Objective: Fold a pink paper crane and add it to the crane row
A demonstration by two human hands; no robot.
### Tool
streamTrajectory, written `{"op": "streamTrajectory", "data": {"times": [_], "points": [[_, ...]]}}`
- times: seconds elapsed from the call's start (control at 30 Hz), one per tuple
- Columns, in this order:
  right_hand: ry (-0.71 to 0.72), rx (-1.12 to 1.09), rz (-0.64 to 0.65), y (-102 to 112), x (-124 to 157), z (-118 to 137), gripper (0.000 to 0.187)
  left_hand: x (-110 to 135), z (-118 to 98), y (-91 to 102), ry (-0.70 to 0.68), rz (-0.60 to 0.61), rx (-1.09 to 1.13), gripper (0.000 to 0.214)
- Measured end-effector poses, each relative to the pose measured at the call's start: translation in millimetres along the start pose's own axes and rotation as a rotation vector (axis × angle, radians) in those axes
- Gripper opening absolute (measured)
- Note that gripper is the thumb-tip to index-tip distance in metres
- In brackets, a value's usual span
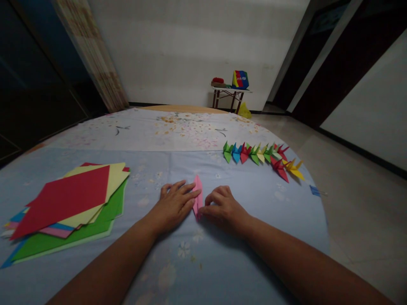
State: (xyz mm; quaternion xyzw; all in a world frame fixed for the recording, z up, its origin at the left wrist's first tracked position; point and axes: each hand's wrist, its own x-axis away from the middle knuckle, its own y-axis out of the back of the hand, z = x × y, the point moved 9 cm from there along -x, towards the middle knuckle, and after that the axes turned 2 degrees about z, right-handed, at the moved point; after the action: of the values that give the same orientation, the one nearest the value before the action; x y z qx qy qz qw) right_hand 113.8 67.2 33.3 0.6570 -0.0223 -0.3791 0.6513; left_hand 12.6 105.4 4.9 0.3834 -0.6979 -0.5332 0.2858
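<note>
A narrow folded pink paper (197, 195) lies on the light blue tablecloth (254, 199) in front of me. My left hand (174, 203) lies flat with fingers stretched out, fingertips pressing the paper's left edge. On the paper's other side, my right hand (222, 206) has its fingers curled, pinching the lower end.
A fanned stack of coloured paper sheets (66, 203), red on top, lies at the left. A row of several folded paper cranes (260, 156) stands at the right back. The round table's edge (321, 203) curves at the right. A small stool with coloured things (233, 87) stands by the far wall.
</note>
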Motion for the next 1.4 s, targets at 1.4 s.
{"op": "streamTrajectory", "data": {"times": [1.4], "points": [[-0.126, -0.122, 0.046, -1.0, 0.5, -10.1, 0.016, -2.7, -0.6, 1.5, 0.018, -0.004, 0.028, 0.046]]}}
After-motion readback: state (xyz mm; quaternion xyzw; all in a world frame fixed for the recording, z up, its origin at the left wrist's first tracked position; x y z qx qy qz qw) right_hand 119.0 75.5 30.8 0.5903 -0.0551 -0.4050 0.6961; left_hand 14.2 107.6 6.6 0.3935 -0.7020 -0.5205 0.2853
